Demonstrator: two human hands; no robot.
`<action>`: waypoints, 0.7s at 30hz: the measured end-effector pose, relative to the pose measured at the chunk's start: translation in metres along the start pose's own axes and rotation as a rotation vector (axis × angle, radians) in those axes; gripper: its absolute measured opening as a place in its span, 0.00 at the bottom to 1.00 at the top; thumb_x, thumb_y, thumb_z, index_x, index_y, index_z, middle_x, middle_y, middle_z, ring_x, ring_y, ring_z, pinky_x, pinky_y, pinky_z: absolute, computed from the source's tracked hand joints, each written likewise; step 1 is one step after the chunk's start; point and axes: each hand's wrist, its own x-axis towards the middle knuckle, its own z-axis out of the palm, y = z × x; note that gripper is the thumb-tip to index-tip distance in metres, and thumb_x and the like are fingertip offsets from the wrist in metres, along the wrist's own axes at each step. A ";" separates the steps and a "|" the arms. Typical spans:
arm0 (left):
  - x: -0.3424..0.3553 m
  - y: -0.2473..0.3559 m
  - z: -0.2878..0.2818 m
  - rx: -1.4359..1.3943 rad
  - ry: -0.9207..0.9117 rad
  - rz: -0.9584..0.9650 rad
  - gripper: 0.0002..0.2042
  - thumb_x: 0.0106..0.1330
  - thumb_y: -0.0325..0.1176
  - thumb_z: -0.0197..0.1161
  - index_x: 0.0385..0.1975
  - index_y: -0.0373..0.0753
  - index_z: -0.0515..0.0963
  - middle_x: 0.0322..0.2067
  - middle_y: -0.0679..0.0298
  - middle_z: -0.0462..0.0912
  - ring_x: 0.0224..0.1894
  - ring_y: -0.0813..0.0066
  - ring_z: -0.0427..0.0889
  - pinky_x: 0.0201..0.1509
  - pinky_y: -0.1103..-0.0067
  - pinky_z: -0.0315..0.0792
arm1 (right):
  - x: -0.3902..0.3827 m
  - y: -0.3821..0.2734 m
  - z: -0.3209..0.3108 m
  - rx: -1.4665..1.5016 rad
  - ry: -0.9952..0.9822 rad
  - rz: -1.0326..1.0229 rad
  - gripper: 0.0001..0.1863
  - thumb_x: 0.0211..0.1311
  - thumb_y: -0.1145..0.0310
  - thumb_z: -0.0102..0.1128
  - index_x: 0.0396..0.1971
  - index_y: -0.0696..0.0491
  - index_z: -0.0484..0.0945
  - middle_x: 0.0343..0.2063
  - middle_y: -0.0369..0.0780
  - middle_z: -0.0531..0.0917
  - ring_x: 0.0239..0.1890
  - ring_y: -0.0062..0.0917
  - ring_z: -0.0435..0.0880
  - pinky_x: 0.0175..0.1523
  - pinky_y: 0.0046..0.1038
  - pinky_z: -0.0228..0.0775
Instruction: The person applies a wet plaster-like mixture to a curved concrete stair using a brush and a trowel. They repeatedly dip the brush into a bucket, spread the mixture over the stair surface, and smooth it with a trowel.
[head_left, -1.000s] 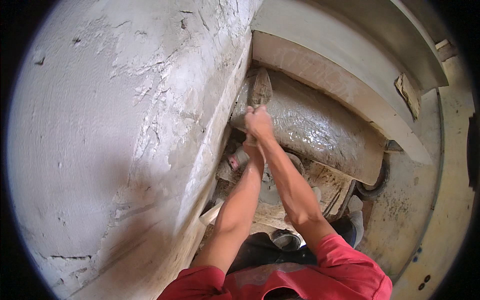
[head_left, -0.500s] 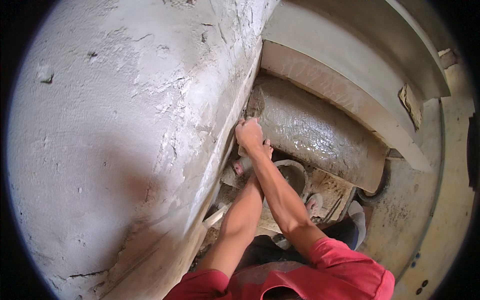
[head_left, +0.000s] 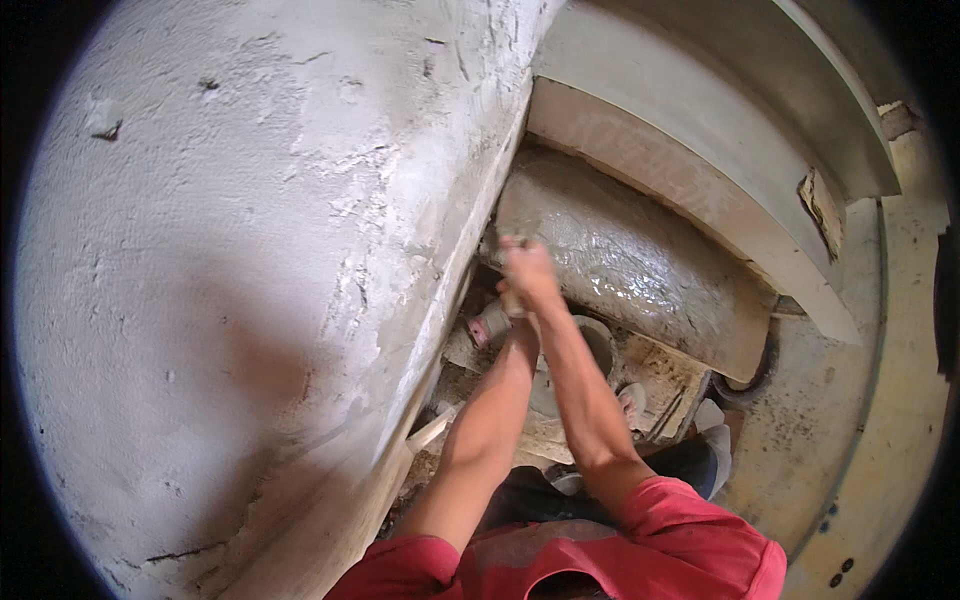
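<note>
Right hand (head_left: 528, 272) over wet mortar (head_left: 640, 265) | plastered wall (head_left: 250, 250) beside | left hand hidden.

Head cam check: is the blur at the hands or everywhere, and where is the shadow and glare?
Head view: blur sits on the right hand only; the white wall stays sharp. A soft shadow darkens the wall's lower left. Wet mortar shows mild sheen, no washout. Fisheye bends the step edge near the rim.

A rough plastered wall (head_left: 250, 280) fills the left. To its right, wet mortar (head_left: 620, 260) lies below a ledge (head_left: 700, 190). The 2 hands (head_left: 525, 275) meet between wall and mortar, above a bucket (head_left: 600, 345)
</note>
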 end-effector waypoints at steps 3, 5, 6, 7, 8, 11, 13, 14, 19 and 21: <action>0.004 -0.002 -0.002 -0.308 -0.022 -0.142 0.12 0.68 0.36 0.70 0.32 0.32 0.85 0.28 0.54 0.88 0.31 0.68 0.88 0.31 0.66 0.82 | 0.035 0.011 -0.049 -0.097 0.125 -0.067 0.24 0.75 0.51 0.55 0.42 0.61 0.79 0.22 0.43 0.80 0.20 0.32 0.81 0.26 0.39 0.75; 0.006 0.006 0.001 -0.811 -0.032 -0.392 0.07 0.68 0.26 0.68 0.31 0.27 0.84 0.29 0.53 0.88 0.26 0.68 0.86 0.28 0.70 0.83 | 0.057 0.011 -0.072 0.003 0.049 -0.046 0.24 0.76 0.52 0.53 0.37 0.61 0.78 0.20 0.39 0.76 0.19 0.30 0.79 0.21 0.37 0.71; 0.007 0.009 0.001 -0.803 -0.029 -0.458 0.05 0.68 0.22 0.67 0.31 0.27 0.83 0.30 0.56 0.87 0.26 0.70 0.85 0.26 0.71 0.83 | 0.063 0.010 -0.079 0.098 -0.055 -0.025 0.24 0.77 0.52 0.52 0.36 0.61 0.77 0.20 0.40 0.76 0.19 0.30 0.79 0.21 0.37 0.71; 0.007 0.012 0.002 -0.799 -0.031 -0.519 0.03 0.68 0.19 0.66 0.31 0.27 0.81 0.30 0.59 0.86 0.26 0.72 0.85 0.24 0.73 0.82 | 0.067 0.009 -0.082 0.165 -0.105 0.009 0.24 0.77 0.52 0.52 0.34 0.61 0.77 0.20 0.41 0.76 0.19 0.29 0.79 0.20 0.37 0.71; 0.007 0.011 0.002 -0.619 -0.027 -0.454 0.03 0.67 0.18 0.65 0.30 0.26 0.81 0.30 0.58 0.86 0.29 0.74 0.86 0.27 0.75 0.84 | 0.068 0.008 -0.084 0.234 -0.167 0.049 0.24 0.77 0.52 0.51 0.33 0.62 0.76 0.20 0.41 0.77 0.18 0.29 0.79 0.20 0.37 0.70; 0.008 0.008 0.002 -0.605 -0.001 -0.483 0.10 0.69 0.26 0.68 0.45 0.26 0.87 0.34 0.50 0.91 0.33 0.62 0.91 0.30 0.71 0.84 | 0.059 0.008 -0.084 0.104 -0.288 -0.005 0.26 0.79 0.51 0.50 0.32 0.62 0.76 0.19 0.42 0.76 0.15 0.29 0.77 0.18 0.38 0.68; 0.006 0.003 0.002 -0.654 -0.013 -0.401 0.12 0.69 0.27 0.69 0.47 0.26 0.86 0.36 0.50 0.91 0.33 0.63 0.91 0.30 0.70 0.84 | 0.046 0.012 -0.083 -0.001 -0.342 -0.008 0.26 0.78 0.52 0.49 0.31 0.62 0.78 0.17 0.41 0.76 0.14 0.30 0.76 0.17 0.37 0.67; 0.006 0.003 0.001 -0.681 -0.042 -0.372 0.12 0.68 0.27 0.70 0.47 0.26 0.86 0.37 0.50 0.91 0.33 0.64 0.90 0.30 0.69 0.83 | 0.040 0.014 -0.083 -0.044 -0.379 -0.055 0.27 0.78 0.52 0.49 0.31 0.62 0.79 0.15 0.41 0.76 0.13 0.30 0.75 0.17 0.37 0.66; 0.000 0.016 -0.009 -0.898 -0.024 -0.394 0.12 0.69 0.28 0.71 0.46 0.25 0.86 0.38 0.52 0.90 0.33 0.68 0.87 0.31 0.69 0.83 | 0.019 0.028 -0.100 -0.546 -0.325 -0.284 0.29 0.80 0.51 0.45 0.34 0.64 0.81 0.23 0.57 0.84 0.23 0.47 0.86 0.32 0.49 0.78; -0.004 0.019 -0.012 -0.613 0.019 -0.390 0.11 0.69 0.27 0.71 0.44 0.25 0.86 0.39 0.53 0.90 0.34 0.68 0.88 0.30 0.69 0.84 | 0.022 0.031 -0.109 -0.800 -0.216 -0.547 0.29 0.79 0.51 0.44 0.38 0.65 0.83 0.27 0.62 0.85 0.33 0.56 0.88 0.42 0.53 0.79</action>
